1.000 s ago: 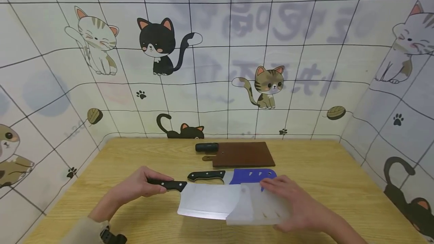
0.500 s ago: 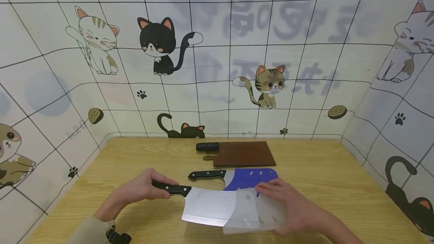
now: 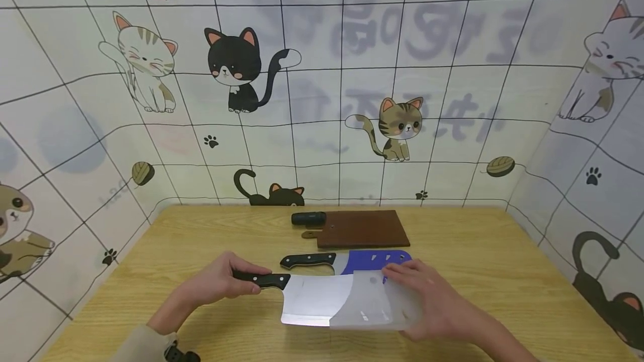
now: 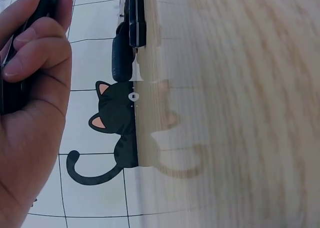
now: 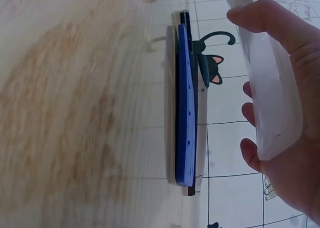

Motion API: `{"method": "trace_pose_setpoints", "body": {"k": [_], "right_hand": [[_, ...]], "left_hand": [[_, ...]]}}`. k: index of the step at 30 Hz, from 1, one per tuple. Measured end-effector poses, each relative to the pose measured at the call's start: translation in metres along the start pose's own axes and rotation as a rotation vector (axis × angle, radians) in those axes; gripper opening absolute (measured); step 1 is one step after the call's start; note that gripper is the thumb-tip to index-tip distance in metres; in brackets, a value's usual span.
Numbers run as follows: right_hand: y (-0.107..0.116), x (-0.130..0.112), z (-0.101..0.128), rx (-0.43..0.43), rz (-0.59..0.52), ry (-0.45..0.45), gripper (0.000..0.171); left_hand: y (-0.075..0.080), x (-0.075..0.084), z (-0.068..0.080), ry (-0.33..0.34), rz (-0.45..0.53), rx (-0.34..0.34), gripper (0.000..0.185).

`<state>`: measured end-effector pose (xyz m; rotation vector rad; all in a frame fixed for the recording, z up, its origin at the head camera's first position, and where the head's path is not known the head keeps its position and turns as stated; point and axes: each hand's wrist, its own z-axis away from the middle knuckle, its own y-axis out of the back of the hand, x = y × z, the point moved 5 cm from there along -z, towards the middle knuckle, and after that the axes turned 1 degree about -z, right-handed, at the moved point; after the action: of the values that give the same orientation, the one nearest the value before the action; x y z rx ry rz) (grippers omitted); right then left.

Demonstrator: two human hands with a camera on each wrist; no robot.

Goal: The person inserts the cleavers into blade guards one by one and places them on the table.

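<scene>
Over the table, my left hand (image 3: 218,281) grips the black riveted handle (image 3: 274,280) of a cleaver (image 3: 312,299). The blade is held level and points right. A translucent white blade sheath (image 3: 369,309) covers its outer part, while bare steel shows near the handle. My right hand (image 3: 443,303) holds the sheath by its far end, thumb on the near side and fingers on the other in the right wrist view. Just behind lies a second knife with a black handle (image 3: 308,260) and a blue sheath (image 3: 374,260), partly hidden by the white sheath.
At the back of the wooden table (image 3: 226,228) lies a brown cutting board (image 3: 362,229). A dark cylindrical object (image 3: 308,218) sits at its left end. Cat-patterned cloth walls (image 3: 322,144) stand behind and at both sides. A dark watch (image 3: 181,353) is on the left wrist.
My left hand has shifted right with the cleaver, so the blade sits deeper in the white sheath and less steel shows. The right hand dipped slightly, then rose again.
</scene>
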<state>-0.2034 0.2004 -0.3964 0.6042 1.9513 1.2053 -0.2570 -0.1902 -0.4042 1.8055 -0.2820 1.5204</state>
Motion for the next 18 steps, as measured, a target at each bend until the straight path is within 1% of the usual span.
{"method": "trace_pose_setpoints", "body": {"k": [2, 5, 7, 9, 14, 16, 18], "right_hand": [[-0.002, 0.001, 0.0, -0.025, 0.0, 0.0, 0.089], [-0.004, 0.0, 0.002, -0.024, 0.005, 0.065, 0.09], [-0.004, -0.002, 0.003, -0.001, 0.025, 0.118, 0.092], [-0.004, -0.004, 0.004, 0.017, 0.025, 0.14, 0.093], [-0.005, -0.009, -0.003, 0.052, 0.068, 0.102, 0.093], [-0.008, -0.011, -0.007, 0.071, 0.085, 0.098, 0.093], [-0.011, -0.012, -0.008, 0.082, 0.079, 0.088, 0.093]], "left_hand": [[-0.001, 0.0, 0.0, -0.01, -0.009, -0.019, 0.034], [-0.003, 0.001, -0.001, -0.018, 0.0, -0.052, 0.035], [-0.004, 0.002, -0.002, -0.011, 0.005, -0.057, 0.035], [-0.005, 0.002, -0.003, -0.006, 0.004, -0.042, 0.035], [-0.016, 0.004, -0.009, -0.006, -0.03, 0.041, 0.034], [-0.021, 0.005, -0.013, -0.01, -0.039, 0.056, 0.034], [-0.025, 0.006, -0.016, -0.013, -0.039, 0.061, 0.033]]}}
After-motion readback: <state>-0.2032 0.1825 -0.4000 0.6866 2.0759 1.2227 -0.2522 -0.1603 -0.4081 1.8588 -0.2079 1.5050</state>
